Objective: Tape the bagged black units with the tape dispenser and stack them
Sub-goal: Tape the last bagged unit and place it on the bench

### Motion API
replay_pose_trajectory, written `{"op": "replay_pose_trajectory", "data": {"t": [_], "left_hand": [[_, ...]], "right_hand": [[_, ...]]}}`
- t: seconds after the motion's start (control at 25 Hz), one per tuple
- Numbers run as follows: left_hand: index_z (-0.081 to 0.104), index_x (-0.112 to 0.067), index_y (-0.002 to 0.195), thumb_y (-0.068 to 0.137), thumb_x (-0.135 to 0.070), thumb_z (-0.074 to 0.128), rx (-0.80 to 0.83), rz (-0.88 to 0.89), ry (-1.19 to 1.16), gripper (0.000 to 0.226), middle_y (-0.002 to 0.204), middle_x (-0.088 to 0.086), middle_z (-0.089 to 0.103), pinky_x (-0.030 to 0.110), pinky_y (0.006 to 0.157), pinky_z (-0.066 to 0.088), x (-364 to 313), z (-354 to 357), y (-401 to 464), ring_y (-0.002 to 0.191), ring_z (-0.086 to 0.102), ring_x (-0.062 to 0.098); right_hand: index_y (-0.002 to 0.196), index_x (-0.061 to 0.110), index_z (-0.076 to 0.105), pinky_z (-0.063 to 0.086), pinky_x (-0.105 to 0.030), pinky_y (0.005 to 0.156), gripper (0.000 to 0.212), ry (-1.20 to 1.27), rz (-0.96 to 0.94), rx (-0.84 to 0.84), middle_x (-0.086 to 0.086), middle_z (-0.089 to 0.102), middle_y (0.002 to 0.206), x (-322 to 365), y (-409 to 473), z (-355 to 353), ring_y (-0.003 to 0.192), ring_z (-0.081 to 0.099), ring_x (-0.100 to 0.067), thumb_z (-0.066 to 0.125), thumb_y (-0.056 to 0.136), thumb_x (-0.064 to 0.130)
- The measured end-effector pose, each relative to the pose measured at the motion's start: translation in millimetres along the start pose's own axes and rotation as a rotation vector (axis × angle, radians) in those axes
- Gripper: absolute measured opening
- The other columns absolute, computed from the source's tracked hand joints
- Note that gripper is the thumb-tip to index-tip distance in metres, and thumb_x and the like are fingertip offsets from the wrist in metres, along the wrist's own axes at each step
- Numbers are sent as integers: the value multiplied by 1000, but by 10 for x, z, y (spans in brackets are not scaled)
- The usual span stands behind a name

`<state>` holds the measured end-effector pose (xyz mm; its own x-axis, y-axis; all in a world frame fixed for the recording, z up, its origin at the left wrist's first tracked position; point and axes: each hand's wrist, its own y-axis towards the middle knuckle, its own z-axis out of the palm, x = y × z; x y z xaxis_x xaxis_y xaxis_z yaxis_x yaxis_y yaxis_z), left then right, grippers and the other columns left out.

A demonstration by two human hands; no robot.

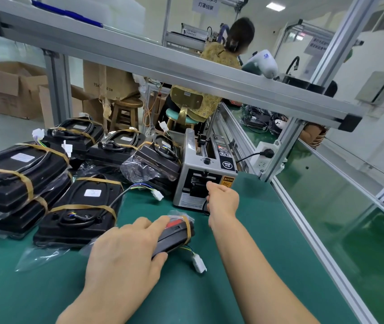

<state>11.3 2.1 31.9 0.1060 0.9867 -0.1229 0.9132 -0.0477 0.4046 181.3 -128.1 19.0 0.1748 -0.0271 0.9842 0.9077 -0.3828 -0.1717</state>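
My left hand [125, 251] grips a bagged black unit [177, 235] standing on edge on the green mat, one tan tape band round its far end and a white connector [199, 263] trailing on wires. My right hand [222, 198] reaches to the outlet of the grey tape dispenser [206, 169], fingers curled at the slot; whether it pinches a tape strip is hidden. Taped black units [81, 209] lie flat to the left, and a stack of two [15, 181] sits at the far left.
More bagged units [156, 157] are piled behind, beside the dispenser. An aluminium rail [163, 66] crosses overhead. A frame post [282, 146] and power strip [264, 157] stand right of the dispenser. A person [221, 59] sits beyond, back turned. Cardboard boxes [6, 87] lie at the far left.
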Motion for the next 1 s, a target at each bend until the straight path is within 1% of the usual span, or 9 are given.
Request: {"op": "replay_pose_trajectory", "data": {"t": [0.08, 0.44, 0.56, 0.64, 0.68, 0.76, 0.8, 0.88, 1.0], "left_hand": [[77, -26, 92, 27, -41, 94, -13, -10, 4, 68, 57, -11, 60, 25, 35, 38, 7, 38, -11, 39, 57, 16], [77, -26, 91, 27, -39, 93, -43, -32, -1, 67, 57, -10, 60, 23, 36, 39, 5, 34, -13, 38, 55, 17], [76, -28, 92, 30, -39, 92, -32, -55, 3, 65, 57, -11, 60, 24, 36, 38, 10, 37, -10, 38, 55, 17], [75, -30, 93, 32, -40, 92, -37, -64, 9, 64, 56, -11, 59, 25, 35, 38, 22, 47, -3, 38, 55, 18], [74, -32, 94, 33, -40, 91, -34, -72, 11, 64, 56, -11, 59, 24, 36, 38, 22, 42, 4, 39, 55, 18], [74, -34, 95, 34, -41, 91, -32, -99, 16, 63, 55, -11, 59, 24, 37, 37, 23, 49, 23, 40, 57, 18], [73, -35, 96, 37, -41, 90, -25, -118, 14, 63, 56, -11, 59, 23, 39, 35, 21, 53, 27, 43, 58, 18], [68, -42, 107, 49, -45, 86, 7, -171, 5, 61, 64, -11, 62, 23, 47, 31, 14, 27, 16, 54, 62, 18], [46, -56, 125, 71, -53, 67, -11, -229, -22, 59, 86, -13, 63, 26, 59, 32, 10, 14, 5, 81, 64, 13]], "right_hand": [[68, 22, 63, 42, -32, 66, 20, -1, 14, -37, -5, 61, 77, -14, 57, 76, 68, 48, -21, 68, 87, 17], [62, 16, 55, 48, -32, 67, 28, 122, 132, -162, -2, 57, 68, 24, 124, 278, 70, 55, -25, 73, 81, 10], [67, 16, 52, 35, -26, 52, 25, 176, 206, -9, -2, 51, 68, 104, -30, 139, 57, 41, -15, 69, 86, 12], [77, 20, 59, 35, -22, 62, 14, 182, 186, 235, 3, 56, 73, 112, -239, -82, 66, 49, -10, 67, 88, 21], [85, 23, 64, 37, -23, 71, 5, 163, 144, 372, 8, 63, 83, 94, -370, -207, 79, 56, -5, 67, 87, 26], [102, 27, 69, 38, -20, 82, 21, 98, 68, 588, 24, 69, 102, 36, -634, -427, 98, 59, 12, 67, 82, 34], [102, 28, 71, 41, -14, 79, 23, 83, 44, 622, 28, 68, 104, -5, -736, -495, 95, 58, 19, 66, 81, 33], [85, 27, 77, 42, -5, 67, 12, 86, 18, 651, 28, 64, 113, -88, -878, -561, 89, 57, 24, 66, 86, 25], [75, 21, 78, 38, -6, 70, 19, 59, -25, 622, 26, 54, 125, -158, -970, -575, 106, 53, 18, 64, 89, 20]]}}
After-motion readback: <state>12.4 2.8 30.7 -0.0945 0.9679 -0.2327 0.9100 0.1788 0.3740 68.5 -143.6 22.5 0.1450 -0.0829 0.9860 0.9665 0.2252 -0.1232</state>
